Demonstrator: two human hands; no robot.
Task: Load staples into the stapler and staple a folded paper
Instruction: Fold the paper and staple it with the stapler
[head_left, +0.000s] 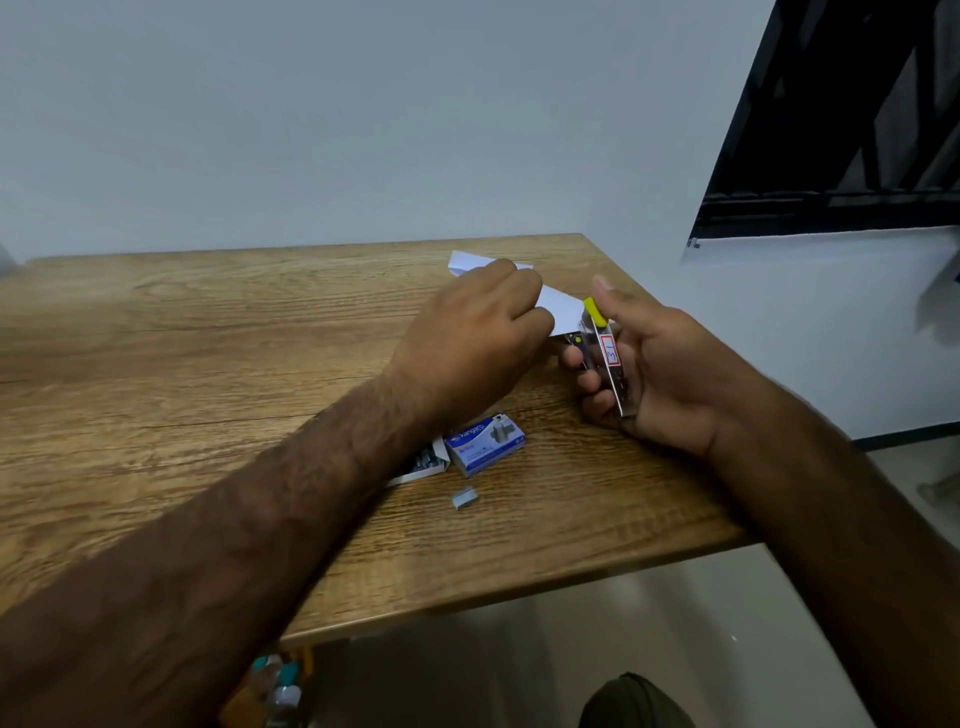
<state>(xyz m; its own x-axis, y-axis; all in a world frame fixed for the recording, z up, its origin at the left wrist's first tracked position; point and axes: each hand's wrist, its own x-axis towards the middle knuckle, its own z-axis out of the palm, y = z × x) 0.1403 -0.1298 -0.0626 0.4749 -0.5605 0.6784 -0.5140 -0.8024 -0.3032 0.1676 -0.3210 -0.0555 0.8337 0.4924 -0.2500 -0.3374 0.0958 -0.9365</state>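
My left hand (478, 338) pinches a folded white paper (563, 309) and holds it just above the wooden table (208, 338). The paper's near corner sits in the mouth of a small metal stapler (608, 358) with a yellow tip and a label reading 31. My right hand (654, 374) is wrapped around the stapler, thumb on its top. Part of the paper is hidden behind my left hand.
A blue staple box (488, 441) lies on the table below my left wrist, beside an open white tray of staples (421, 462). A short loose strip of staples (464, 498) lies nearer the front edge. The table's right edge is under my right wrist.
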